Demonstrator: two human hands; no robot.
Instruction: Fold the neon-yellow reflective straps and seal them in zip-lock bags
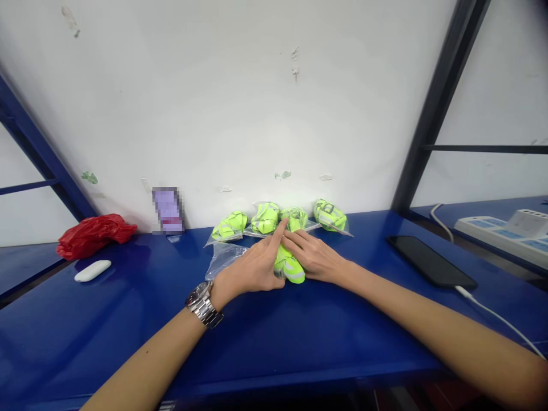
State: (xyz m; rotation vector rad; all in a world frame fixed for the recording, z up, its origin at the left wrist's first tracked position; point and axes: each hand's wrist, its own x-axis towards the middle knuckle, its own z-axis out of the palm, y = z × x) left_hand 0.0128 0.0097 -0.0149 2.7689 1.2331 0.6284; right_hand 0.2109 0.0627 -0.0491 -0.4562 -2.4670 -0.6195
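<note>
A bundle of neon yellow reflective fabric [291,269] with grey-silver strips lies on the blue table between my hands. My left hand [259,264] presses on its left side, and my right hand [314,257] wraps its right side, the fingers of both hands meeting above it. An empty-looking clear plastic bag [225,260] lies flat beside my left hand, partly under it. Behind my hands, several similar bundles in clear bags stand in a row, among them a left one [230,226] and a right one [329,216].
On the left are a red plastic bag [96,234], a white earphone case [93,270] and a phone [168,210] leaning on the wall. To the right, a black phone [430,261] with a white cable lies near a power strip [500,231]. Metal posts flank the table [299,342].
</note>
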